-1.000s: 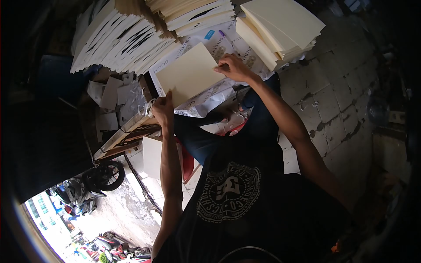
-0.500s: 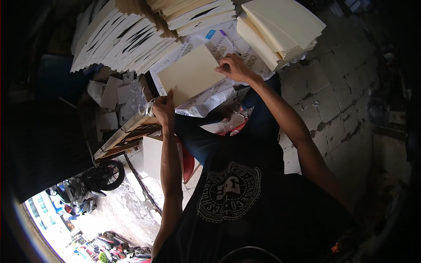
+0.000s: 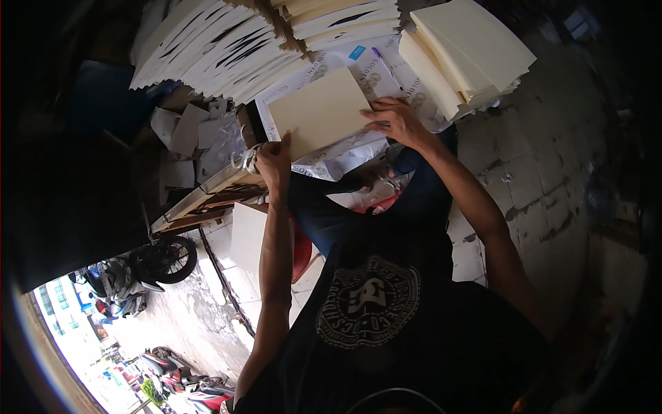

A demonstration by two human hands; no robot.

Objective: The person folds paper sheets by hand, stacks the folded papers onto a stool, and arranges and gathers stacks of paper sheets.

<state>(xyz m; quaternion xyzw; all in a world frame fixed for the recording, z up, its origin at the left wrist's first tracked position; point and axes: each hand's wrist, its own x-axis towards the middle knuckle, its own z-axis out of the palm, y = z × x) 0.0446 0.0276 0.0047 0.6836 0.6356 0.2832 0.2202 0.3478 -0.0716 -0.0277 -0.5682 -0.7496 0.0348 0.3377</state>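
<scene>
The cream sheet (image 3: 318, 110) lay on printed paper (image 3: 341, 157) over the desk (image 3: 207, 188). The left hand (image 3: 274, 162) curled at its left edge, whether clamped I couldn't tell; the right hand (image 3: 398, 121), fingers parted, touched the right edge. Beyond sat a purple pen (image 3: 380, 57) and paper stacks (image 3: 221, 52).

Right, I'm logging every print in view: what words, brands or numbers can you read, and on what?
"GOLDEN": patterned paper, repeated
"COIN": same paper, partly cut off
"DCSHOECO": badge on the black shirt, around the ring
Blue label: too small to read
Street signs, lower left: too blurred
Cream board: no text shows
No readable numbers.
</scene>
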